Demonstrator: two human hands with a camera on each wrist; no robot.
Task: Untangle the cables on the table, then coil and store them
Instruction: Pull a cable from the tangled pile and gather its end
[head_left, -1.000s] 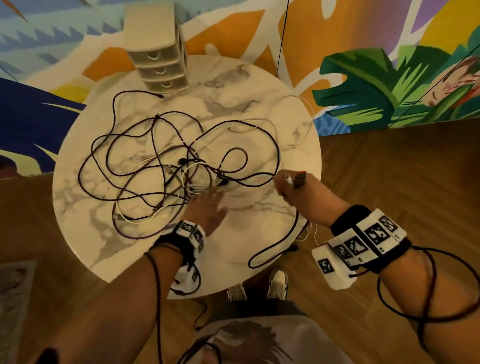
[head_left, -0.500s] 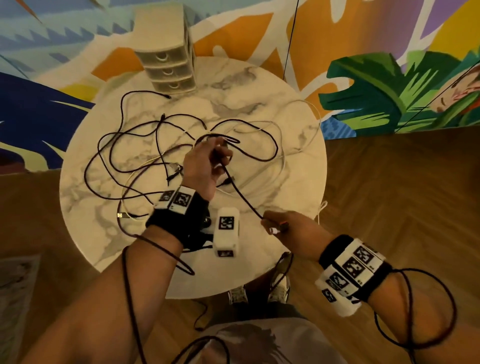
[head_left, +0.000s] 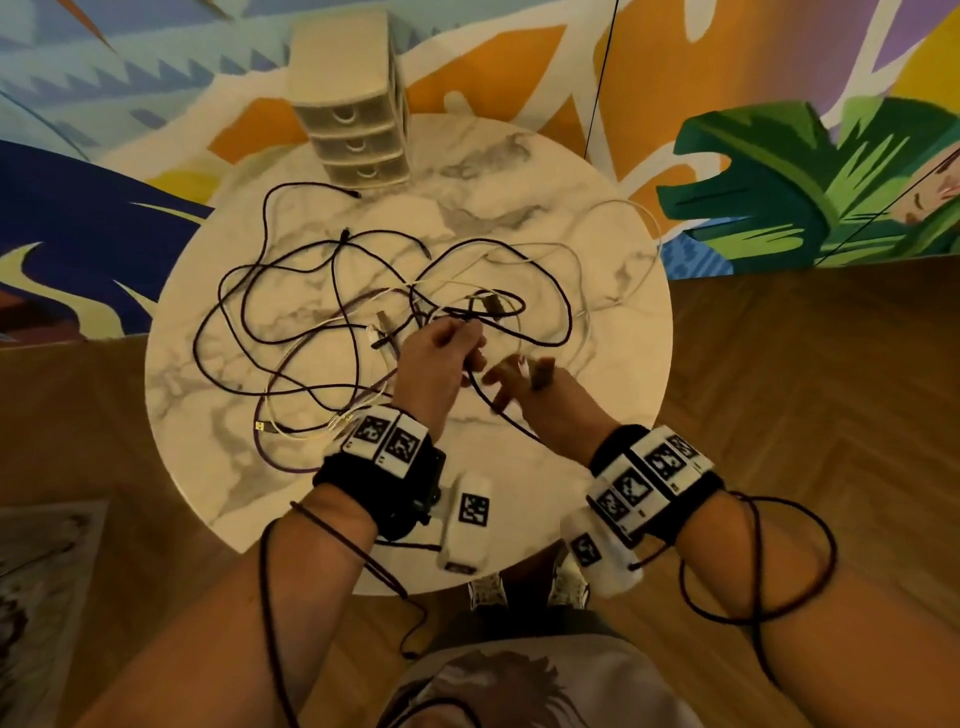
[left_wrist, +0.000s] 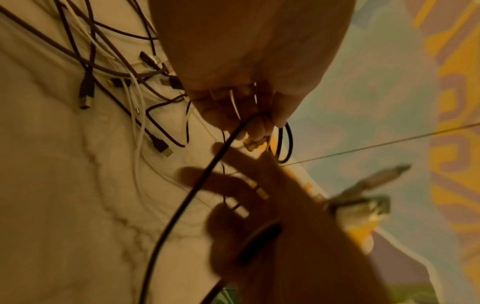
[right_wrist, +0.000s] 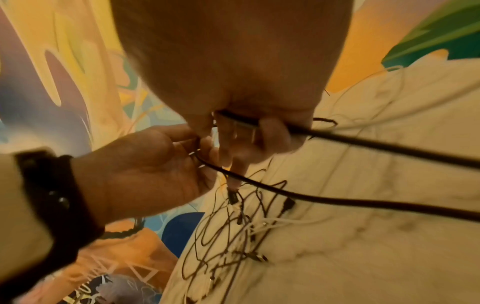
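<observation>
The left hand (head_left: 436, 358) pinches a black cable (head_left: 485, 400); the right hand (head_left: 540, 395) grips its plug. Pulling hard could tighten the tangle (head_left: 363, 317) beyond them.

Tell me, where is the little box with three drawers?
In the head view, the drawer box stands at the round table's far edge, left of centre, beyond the tangled cables.

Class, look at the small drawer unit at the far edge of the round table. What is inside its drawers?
That cannot be seen. The drawer unit shows three drawers, all closed, so their contents are hidden. The tangled cables lie out on the marble table, and both hands are working on them.
</observation>
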